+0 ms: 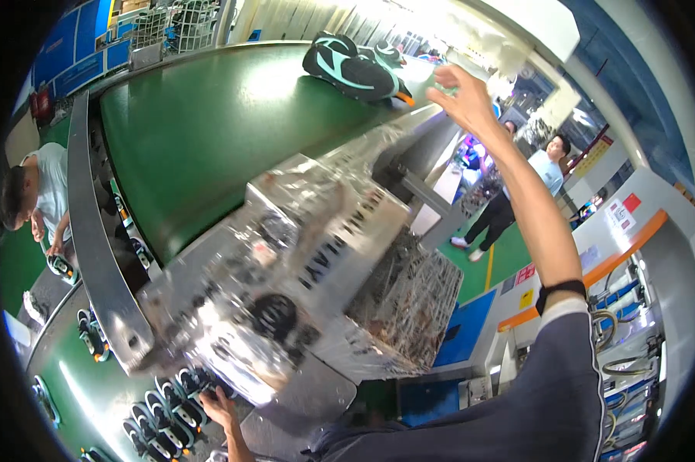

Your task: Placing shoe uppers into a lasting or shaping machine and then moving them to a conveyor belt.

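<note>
Evidently, the step in hand is handling shoes at two levels: between seven and eight o'clock a row of shoes (168, 418) is lying on the lower green belt (93, 400), and at seven the left hand (223, 412) is resting at its right end, whether gripping one I cannot tell. At twelve, black-and-teal shoes (359, 75) are sitting on the upper belt (201, 115), while at one the right hand (461, 94) is hovering just beside them, empty, fingers parted, so any pickup there is probably calling for reaching leftward and closing them.
</note>
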Motion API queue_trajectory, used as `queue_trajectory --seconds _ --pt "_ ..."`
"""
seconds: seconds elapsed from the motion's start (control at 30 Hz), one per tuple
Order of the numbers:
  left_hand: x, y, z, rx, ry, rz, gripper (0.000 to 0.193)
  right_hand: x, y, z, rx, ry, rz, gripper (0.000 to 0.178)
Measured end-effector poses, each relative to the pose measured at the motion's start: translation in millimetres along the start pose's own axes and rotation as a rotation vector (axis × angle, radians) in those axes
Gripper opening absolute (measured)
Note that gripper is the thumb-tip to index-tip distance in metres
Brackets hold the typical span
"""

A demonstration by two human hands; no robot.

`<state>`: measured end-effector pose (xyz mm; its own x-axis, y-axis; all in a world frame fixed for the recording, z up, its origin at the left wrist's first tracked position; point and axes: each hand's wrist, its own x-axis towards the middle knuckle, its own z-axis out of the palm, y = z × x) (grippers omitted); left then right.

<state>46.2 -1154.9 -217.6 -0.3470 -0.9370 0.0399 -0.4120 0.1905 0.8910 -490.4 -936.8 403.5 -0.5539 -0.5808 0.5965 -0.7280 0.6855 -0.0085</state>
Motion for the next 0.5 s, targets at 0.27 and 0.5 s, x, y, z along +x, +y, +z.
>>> queue_trajectory --seconds 0.27,0.5 --pt "3 -4 7 -0.084 0.069 -0.139 0.022 146 -75 119 -0.307 -0.683 -0.002 0.094" --pt "6 66 -20 0.07 -0.087 -0.21 0.026 92 -79 119 -0.131 -0.311 -0.056 0.084"
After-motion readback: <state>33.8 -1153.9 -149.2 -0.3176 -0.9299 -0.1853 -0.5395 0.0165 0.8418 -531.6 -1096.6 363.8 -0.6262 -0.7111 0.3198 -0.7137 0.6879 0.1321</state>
